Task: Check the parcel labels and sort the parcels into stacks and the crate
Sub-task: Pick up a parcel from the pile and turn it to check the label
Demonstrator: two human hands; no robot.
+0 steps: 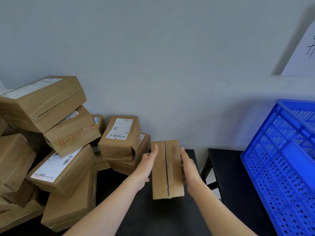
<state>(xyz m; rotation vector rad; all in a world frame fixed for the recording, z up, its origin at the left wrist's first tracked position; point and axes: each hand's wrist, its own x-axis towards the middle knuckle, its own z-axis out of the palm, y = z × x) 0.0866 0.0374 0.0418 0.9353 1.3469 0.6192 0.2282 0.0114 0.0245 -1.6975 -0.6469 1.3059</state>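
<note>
A long brown parcel (pixel 167 169) with a taped seam facing up sits lengthwise between my hands over the black table (pixel 153 215); no label shows on this face. My left hand (pixel 147 165) presses flat against its left side, fingers straight. My right hand (pixel 188 165) presses its right side the same way. A blue plastic crate (pixel 279 167) stands at the right on a second black table (pixel 235 176). A heap of brown parcels (pixel 51 150) fills the left, some with white labels.
A labelled parcel (pixel 120 138) lies on another just left of the held one. One box in the heap bears red handwriting (pixel 75 136). A grey wall is close behind. A gap separates the two tables. A white sheet (pixel 301 48) hangs top right.
</note>
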